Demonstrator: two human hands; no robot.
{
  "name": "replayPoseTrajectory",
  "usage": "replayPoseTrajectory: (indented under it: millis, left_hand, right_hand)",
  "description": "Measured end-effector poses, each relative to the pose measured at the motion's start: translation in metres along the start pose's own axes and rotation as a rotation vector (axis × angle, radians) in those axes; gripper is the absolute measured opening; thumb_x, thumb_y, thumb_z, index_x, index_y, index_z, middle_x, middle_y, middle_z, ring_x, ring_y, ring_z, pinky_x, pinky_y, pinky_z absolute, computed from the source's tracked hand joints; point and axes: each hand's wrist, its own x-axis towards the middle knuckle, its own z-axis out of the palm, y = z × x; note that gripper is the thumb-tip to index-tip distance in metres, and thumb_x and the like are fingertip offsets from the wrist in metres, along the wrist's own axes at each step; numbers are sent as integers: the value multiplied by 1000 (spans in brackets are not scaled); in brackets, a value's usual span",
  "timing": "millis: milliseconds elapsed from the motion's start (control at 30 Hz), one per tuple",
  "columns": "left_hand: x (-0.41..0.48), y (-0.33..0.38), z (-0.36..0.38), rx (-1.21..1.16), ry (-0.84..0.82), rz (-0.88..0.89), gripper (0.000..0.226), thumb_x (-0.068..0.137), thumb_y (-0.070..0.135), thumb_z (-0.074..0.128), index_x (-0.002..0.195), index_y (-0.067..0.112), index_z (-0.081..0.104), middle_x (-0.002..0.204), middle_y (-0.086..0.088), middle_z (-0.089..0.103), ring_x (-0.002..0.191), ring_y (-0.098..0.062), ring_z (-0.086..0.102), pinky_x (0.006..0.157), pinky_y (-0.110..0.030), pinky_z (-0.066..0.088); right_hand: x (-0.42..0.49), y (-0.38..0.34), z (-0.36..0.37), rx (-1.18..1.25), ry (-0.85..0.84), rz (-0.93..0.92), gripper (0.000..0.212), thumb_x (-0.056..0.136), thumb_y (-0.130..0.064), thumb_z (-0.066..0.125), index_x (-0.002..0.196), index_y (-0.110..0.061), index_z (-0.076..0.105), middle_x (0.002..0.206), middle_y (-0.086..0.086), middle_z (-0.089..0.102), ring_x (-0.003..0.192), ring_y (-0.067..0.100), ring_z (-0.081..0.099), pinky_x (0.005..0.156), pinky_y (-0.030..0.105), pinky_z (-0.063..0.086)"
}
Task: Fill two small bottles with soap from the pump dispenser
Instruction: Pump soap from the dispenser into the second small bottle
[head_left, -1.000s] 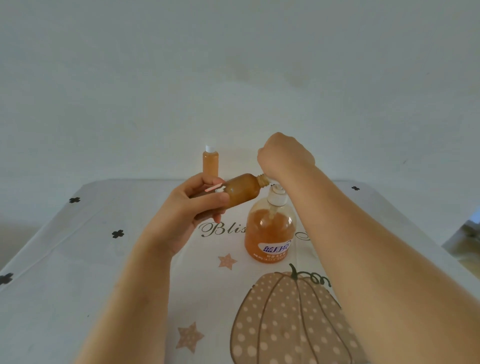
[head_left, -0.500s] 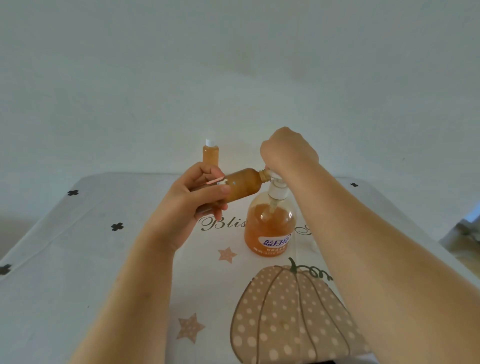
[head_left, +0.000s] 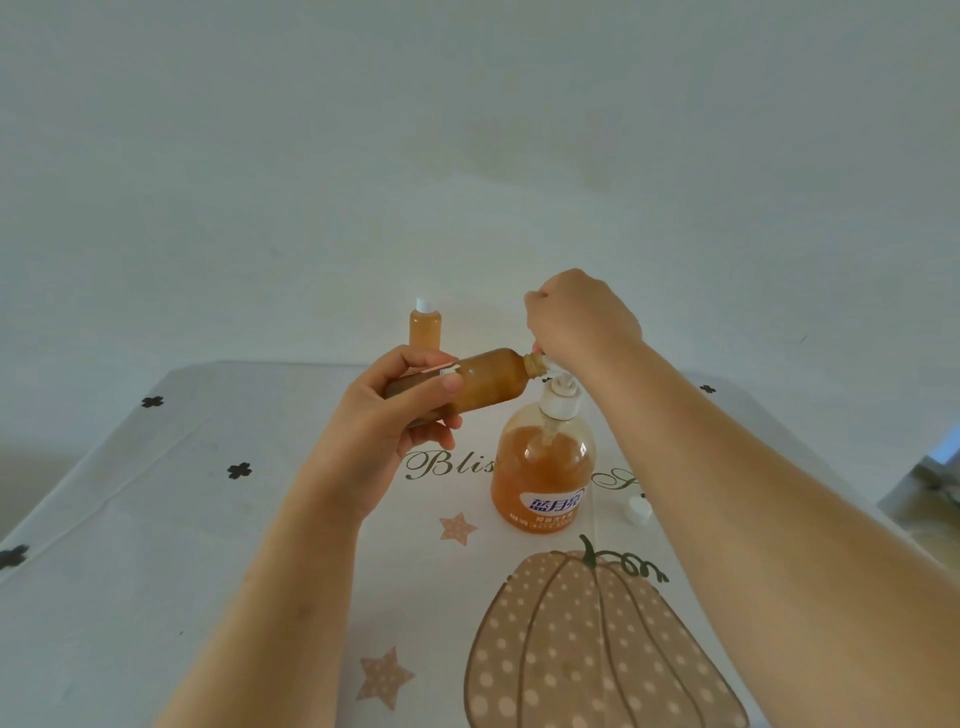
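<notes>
Amber-filled, the bottle (head_left: 488, 382) lies tilted nearly flat in the left hand (head_left: 387, 415), which grips it round the base, its open neck meeting the nozzle of the dispenser (head_left: 543, 473). The right hand (head_left: 576, 317) is curled down over the pump head, hiding it. The dispenser stands mid-table on a printed cloth (head_left: 156, 545). A second bottle (head_left: 425, 325), capped and full, stands upright near the far edge. A white cap (head_left: 638, 509) lies right of the dispenser, apart from it

Plain white wall (head_left: 467, 130) behind, soft even light. Table (head_left: 130, 519) under a white cloth printed with a dotted pumpkin (head_left: 597, 649), tan stars (head_left: 457, 527), black clovers (head_left: 239, 470) and script lettering (head_left: 441, 465). Blurred dark patch (head_left: 930, 483) at right edge, unclear.
</notes>
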Motion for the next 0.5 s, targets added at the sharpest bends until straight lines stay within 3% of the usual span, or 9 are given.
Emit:
replayPoseTrajectory:
  millis: [67,200,500]
  left_hand:
    - [0,-1,0,8,-13,-10,15,76,15,73,90,14,69,82,-5,65,65,-22,62,53,-28,52]
    - [1,-2,-1,29,-27,-11,18,77,16,71,93,11,67,80,-5,63,64,-21,61,52,-27,52]
    - [7,-5,-7,33,-35,-39,16,77,17,71,88,12,61,77,-5,60,60,-21,58,50,-28,49]
  right_hand:
    - [-1,-1,-2,-43,-9,-5,30,98,-23,42,93,-11,69,86,4,72,70,23,62,58,27,38]
    - [-1,0,-1,-62,-43,22,31,97,-22,45,92,-11,74,81,4,72,59,20,57,56,27,37]
    - [4,9,13,-36,-71,64,34,98,-25,43,94,-13,75,83,2,72,64,18,57,55,28,36]
